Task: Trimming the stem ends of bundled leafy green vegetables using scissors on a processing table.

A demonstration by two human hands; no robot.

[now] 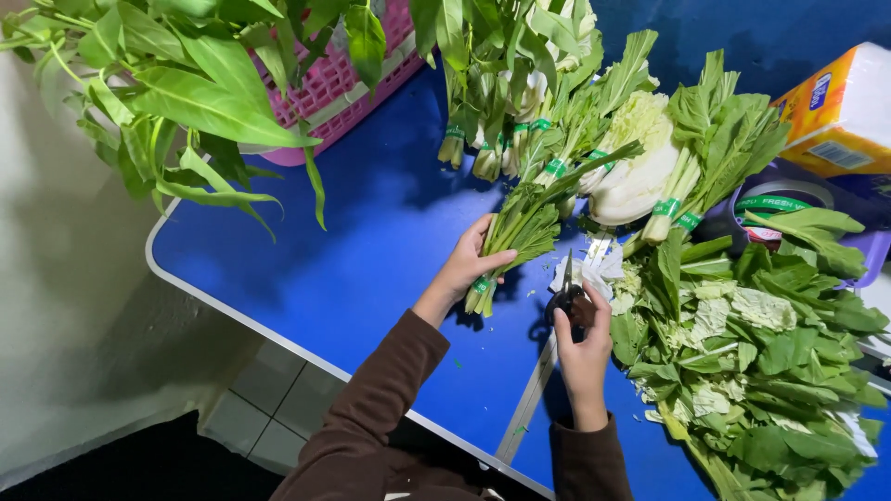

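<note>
My left hand [469, 264] grips a bundle of leafy greens [529, 218] near its stem end, where a green band wraps it. The bundle lies slanted on the blue table [371, 269], leaves pointing up and right. My right hand [583, 339] holds black-handled scissors [566, 288], blades pointing up and close together, a little to the right of the bundle's stems. Both sleeves are brown.
Several banded bunches of greens [557, 111] lie at the table's far side, with a pale cabbage [640, 176]. A heap of loose cut leaves [770, 362] fills the right. A pink basket [343, 74] with long-leaved greens stands at back left. An orange-and-white tissue pack [840, 111] and a tape roll [775, 199] lie at right.
</note>
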